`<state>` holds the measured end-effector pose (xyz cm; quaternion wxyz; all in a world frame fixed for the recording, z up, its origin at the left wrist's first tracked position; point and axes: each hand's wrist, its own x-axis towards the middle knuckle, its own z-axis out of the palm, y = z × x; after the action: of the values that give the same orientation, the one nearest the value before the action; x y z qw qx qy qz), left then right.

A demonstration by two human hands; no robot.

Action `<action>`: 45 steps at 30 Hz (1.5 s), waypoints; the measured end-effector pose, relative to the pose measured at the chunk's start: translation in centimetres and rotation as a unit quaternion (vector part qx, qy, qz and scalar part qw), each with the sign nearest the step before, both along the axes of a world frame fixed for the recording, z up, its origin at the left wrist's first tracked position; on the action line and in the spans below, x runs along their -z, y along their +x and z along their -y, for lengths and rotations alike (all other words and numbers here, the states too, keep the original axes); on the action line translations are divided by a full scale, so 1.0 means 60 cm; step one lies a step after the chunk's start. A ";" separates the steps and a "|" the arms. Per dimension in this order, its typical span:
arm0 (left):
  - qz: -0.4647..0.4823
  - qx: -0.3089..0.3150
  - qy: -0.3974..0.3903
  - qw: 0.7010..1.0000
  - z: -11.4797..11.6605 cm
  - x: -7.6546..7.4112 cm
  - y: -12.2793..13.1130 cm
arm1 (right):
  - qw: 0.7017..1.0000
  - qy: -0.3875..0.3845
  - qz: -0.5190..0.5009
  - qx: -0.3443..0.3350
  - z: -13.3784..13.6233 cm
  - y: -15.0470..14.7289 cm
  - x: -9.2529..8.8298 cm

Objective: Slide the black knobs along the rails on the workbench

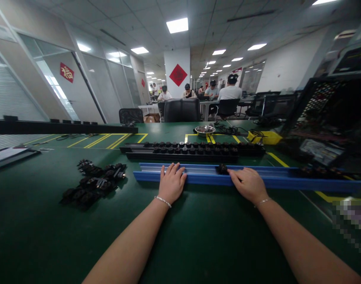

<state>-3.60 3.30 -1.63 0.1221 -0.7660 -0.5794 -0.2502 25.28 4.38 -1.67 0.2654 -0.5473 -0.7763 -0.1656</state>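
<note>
A long blue channel (198, 179) lies crosswise on the green table. My left hand (172, 182) rests on its left part, fingers spread over the rim and holding nothing. Inside the channel, right of the middle, sits a small black socket-like module (222, 169). My right hand (249, 184) is curled at that module, with its fingertips against the module's right side; the thumb side faces the channel's front wall. Farther right, several more black modules (322, 172) sit inside the channel. A loose pile of similar modules (94, 183) lies on the table to the left.
Behind the channel stand black rails (180, 156) lined with black modules. Beyond are a metal bowl (205, 130), cables (227, 128) and a yellow bin (264, 137). A long black bar (64, 127) extends in from the left. People (230, 91) sit at tables farther back.
</note>
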 end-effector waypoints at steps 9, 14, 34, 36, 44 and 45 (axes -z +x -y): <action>0.012 0.007 -0.007 1.000 0.006 0.003 -0.004 | 1.000 0.012 -0.005 -0.007 0.000 -0.001 0.000; 0.016 0.012 -0.005 1.000 0.000 0.001 0.004 | 1.000 0.009 -0.009 -0.017 0.001 0.000 0.000; 0.020 0.021 -0.008 1.000 -0.002 -0.002 0.009 | 0.999 -0.051 -0.002 -0.005 0.021 -0.048 -0.007; 0.020 0.021 -0.008 1.000 -0.003 -0.002 0.009 | 0.998 -0.057 0.001 -0.004 0.024 -0.056 -0.007; 0.017 0.019 -0.005 1.000 -0.001 -0.004 0.009 | 0.998 -0.056 0.006 -0.015 0.027 -0.069 0.000; 0.017 0.019 -0.004 1.000 -0.001 -0.005 0.010 | 0.998 -0.055 0.006 -0.016 0.027 -0.069 0.001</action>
<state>-3.02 3.33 -1.33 0.1040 -0.7727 -0.5681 -0.2633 21.13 2.79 -1.71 0.2331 -0.5479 -0.7941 -0.1218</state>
